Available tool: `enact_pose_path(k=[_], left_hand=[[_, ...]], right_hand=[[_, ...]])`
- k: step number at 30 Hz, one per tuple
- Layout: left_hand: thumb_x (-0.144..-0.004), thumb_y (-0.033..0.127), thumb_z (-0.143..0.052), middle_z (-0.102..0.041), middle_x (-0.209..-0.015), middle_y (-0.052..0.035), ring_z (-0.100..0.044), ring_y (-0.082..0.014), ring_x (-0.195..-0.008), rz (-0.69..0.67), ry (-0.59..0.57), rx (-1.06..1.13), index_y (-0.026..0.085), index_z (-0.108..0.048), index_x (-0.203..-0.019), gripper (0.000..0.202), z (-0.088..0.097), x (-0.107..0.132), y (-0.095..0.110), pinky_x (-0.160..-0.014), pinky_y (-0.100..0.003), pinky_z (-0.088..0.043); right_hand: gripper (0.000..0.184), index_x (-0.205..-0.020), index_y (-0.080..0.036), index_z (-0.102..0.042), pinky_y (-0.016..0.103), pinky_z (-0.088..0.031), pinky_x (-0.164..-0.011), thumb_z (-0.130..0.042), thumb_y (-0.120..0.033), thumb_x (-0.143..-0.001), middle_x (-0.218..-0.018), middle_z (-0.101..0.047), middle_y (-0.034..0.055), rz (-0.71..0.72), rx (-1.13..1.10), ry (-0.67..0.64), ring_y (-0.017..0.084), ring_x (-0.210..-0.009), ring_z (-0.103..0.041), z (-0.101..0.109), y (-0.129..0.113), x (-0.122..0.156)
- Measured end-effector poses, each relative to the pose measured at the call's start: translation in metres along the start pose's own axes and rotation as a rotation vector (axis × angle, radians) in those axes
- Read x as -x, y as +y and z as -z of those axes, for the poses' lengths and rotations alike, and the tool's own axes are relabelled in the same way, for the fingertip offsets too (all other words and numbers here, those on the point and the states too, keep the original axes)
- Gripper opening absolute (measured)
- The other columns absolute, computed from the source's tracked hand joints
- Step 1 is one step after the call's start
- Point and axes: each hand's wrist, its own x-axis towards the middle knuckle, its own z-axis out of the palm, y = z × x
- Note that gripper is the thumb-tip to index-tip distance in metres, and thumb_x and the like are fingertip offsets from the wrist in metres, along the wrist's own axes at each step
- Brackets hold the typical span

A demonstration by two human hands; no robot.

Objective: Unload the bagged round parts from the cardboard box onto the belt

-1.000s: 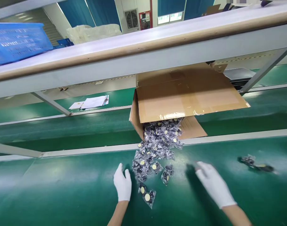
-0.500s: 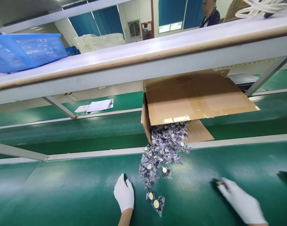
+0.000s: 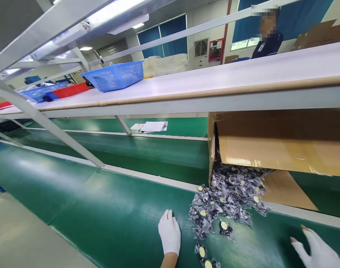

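Observation:
My left hand (image 3: 170,232), in a white glove, rests on the green table left of the spilled bags. Its fingers are extended close together, with nothing seen in them. On the right, my right hand (image 3: 316,247) hovers over the table, thumb and fingers apart and bare fingertips showing; it holds nothing. Between them lies a heap of small clear plastic bags (image 3: 231,193) with dark parts and round pale-yellow labels. One bag (image 3: 226,229) sits apart from the heap, and two more (image 3: 202,251) lie near the bottom edge. The bags spill out of a cardboard box (image 3: 270,149) lying open toward me.
A white shelf (image 3: 186,87) with a wooden edge runs above the table, carrying a blue basket (image 3: 116,76). Slanted metal posts (image 3: 60,134) stand at left. Papers (image 3: 153,126) lie on the far green surface. A person (image 3: 269,41) is behind the shelf.
The view has swung left, so everything sits further right. My right hand has spread its fingers and come nearer the box; the small dark thing at its fingertips is gone.

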Motion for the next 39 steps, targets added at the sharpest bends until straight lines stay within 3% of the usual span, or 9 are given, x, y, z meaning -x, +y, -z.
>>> enact_pose_path(k=[3, 6, 14, 18, 21, 24, 27, 31, 39], left_hand=[[-0.096, 0.020, -0.037, -0.074, -0.124, -0.0187, -0.069, -0.0301, -0.114, -0.001, -0.006, -0.012, 0.011, -0.073, -0.119, 0.044, 0.001, 0.000, 0.001, -0.103, -0.048, -0.056], [-0.096, 0.021, -0.036, -0.074, -0.123, -0.0202, -0.070, -0.0312, -0.113, -0.011, -0.021, -0.006, 0.010, -0.073, -0.118, 0.044, 0.000, -0.003, 0.000, -0.101, -0.050, -0.057], [-0.099, 0.041, -0.040, -0.066, -0.138, -0.0172, -0.061, -0.0332, -0.130, -0.055, -0.126, 0.256, 0.016, -0.065, -0.132, 0.048, 0.003, -0.006, 0.000, -0.111, -0.055, -0.051], [-0.096, 0.040, -0.046, -0.052, -0.156, -0.0159, -0.048, -0.0327, -0.144, -0.066, -0.229, 0.431, 0.019, -0.056, -0.143, 0.053, -0.001, -0.024, 0.063, -0.119, -0.058, -0.042], [-0.092, 0.037, -0.054, -0.048, -0.159, -0.0160, -0.045, -0.0299, -0.147, -0.169, -0.267, 0.562, 0.018, -0.049, -0.149, 0.061, -0.013, -0.035, 0.139, -0.124, -0.053, -0.037], [-0.087, 0.041, -0.063, -0.058, -0.148, -0.0200, -0.048, -0.0372, -0.142, -0.156, -0.236, 0.503, 0.016, -0.059, -0.140, 0.059, -0.022, -0.029, 0.199, -0.123, -0.065, -0.032], [-0.084, 0.040, -0.066, -0.066, -0.134, -0.0197, -0.052, -0.0395, -0.136, -0.189, -0.183, 0.442, 0.016, -0.068, -0.126, 0.048, -0.025, -0.010, 0.227, -0.119, -0.069, -0.032], [-0.085, 0.035, -0.066, -0.071, -0.122, -0.0137, -0.052, -0.0381, -0.133, -0.391, -0.260, 0.435, 0.021, -0.075, -0.110, 0.030, -0.025, 0.024, 0.233, -0.118, -0.065, -0.036], [-0.087, 0.041, -0.064, -0.060, -0.150, -0.0065, -0.036, -0.0423, -0.150, -0.680, -0.496, 0.405, 0.030, -0.071, -0.129, 0.044, -0.015, 0.056, 0.239, -0.124, -0.075, -0.025]], right_hand=[[0.068, -0.127, -0.018, -0.058, 0.058, -0.058, -0.087, -0.031, -0.068, -0.089, -0.130, -0.066, 0.0221, -0.001, -0.017, -0.092, 0.044, -0.110, -0.067, -0.022, -0.054, -0.020], [0.070, -0.129, -0.012, -0.058, 0.057, -0.052, -0.102, -0.033, -0.065, -0.090, -0.133, -0.063, 0.0240, -0.037, -0.083, -0.053, 0.042, -0.121, -0.062, -0.024, -0.091, -0.044], [0.079, -0.144, -0.011, -0.049, 0.056, -0.034, -0.121, -0.038, -0.067, -0.091, -0.153, -0.046, 0.0245, -0.216, -0.396, -0.011, 0.037, -0.146, -0.040, -0.053, -0.118, -0.096], [0.069, -0.142, -0.019, -0.054, 0.066, -0.036, -0.114, -0.042, -0.063, -0.091, -0.149, -0.051, 0.0185, -0.263, -0.259, -0.068, 0.039, -0.137, -0.049, -0.068, -0.141, -0.105], [0.055, -0.124, -0.015, -0.066, 0.055, -0.046, -0.108, -0.052, -0.052, -0.087, -0.138, -0.054, 0.0200, -0.157, -0.200, -0.004, 0.036, -0.125, -0.056, -0.072, -0.154, -0.086], [0.036, -0.108, -0.017, -0.071, 0.048, -0.051, -0.102, -0.055, -0.037, -0.084, -0.124, -0.058, 0.0169, 0.027, -0.223, -0.043, 0.031, -0.113, -0.061, -0.071, -0.157, -0.053], [0.032, -0.108, -0.018, -0.070, 0.048, -0.051, -0.103, -0.054, -0.028, -0.083, -0.123, -0.060, 0.0151, 0.158, -0.220, -0.105, 0.029, -0.114, -0.060, -0.063, -0.146, -0.025], [0.033, -0.110, -0.017, -0.071, 0.048, -0.052, -0.102, -0.053, -0.023, -0.084, -0.124, -0.066, 0.0158, 0.269, -0.148, -0.197, 0.029, -0.112, -0.063, -0.037, -0.101, -0.004], [0.050, -0.122, -0.017, -0.068, 0.050, -0.053, -0.105, -0.053, -0.053, -0.091, -0.126, -0.068, 0.0166, 0.003, -0.159, -0.141, 0.031, -0.115, -0.065, 0.030, 0.021, 0.022]])
